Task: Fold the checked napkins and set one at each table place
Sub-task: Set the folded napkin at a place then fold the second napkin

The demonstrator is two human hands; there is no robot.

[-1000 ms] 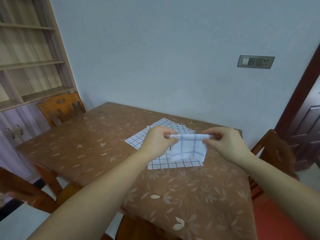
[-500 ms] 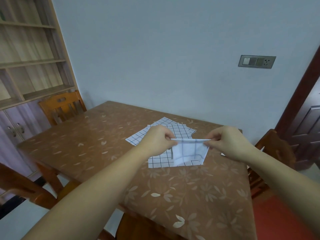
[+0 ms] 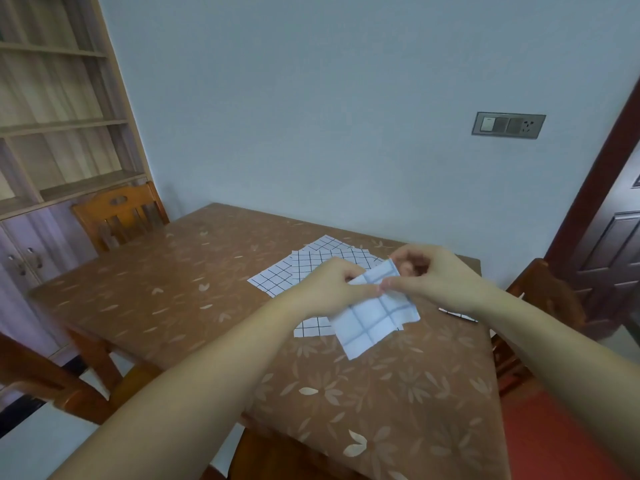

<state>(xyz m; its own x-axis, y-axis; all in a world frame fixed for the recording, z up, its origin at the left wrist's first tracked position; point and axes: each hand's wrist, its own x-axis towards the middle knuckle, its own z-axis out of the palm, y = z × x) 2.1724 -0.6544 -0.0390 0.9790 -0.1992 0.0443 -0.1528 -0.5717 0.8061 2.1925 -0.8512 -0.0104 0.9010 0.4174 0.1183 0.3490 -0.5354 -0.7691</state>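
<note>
A folded checked napkin [image 3: 374, 320] hangs in the air above the table, tilted, its pale back side toward me. My left hand [image 3: 332, 289] pinches its upper left edge. My right hand [image 3: 433, 278] pinches its top edge, the two hands meeting at the middle. Beneath them lies a loose pile of flat checked napkins [image 3: 304, 268] spread on the brown leaf-patterned table [image 3: 173, 292]. A further napkin [image 3: 457, 315] shows as a thin strip past my right wrist.
Wooden chairs stand at the far left [image 3: 117, 216], the near left [image 3: 38, 379] and the right [image 3: 543, 299] of the table. A shelf unit [image 3: 52, 133] fills the left wall. A dark door [image 3: 613, 244] is at the right.
The hands have come together over the napkin's top edge. The napkin has turned from level to slanted and hangs lower, and my view has tipped slightly.
</note>
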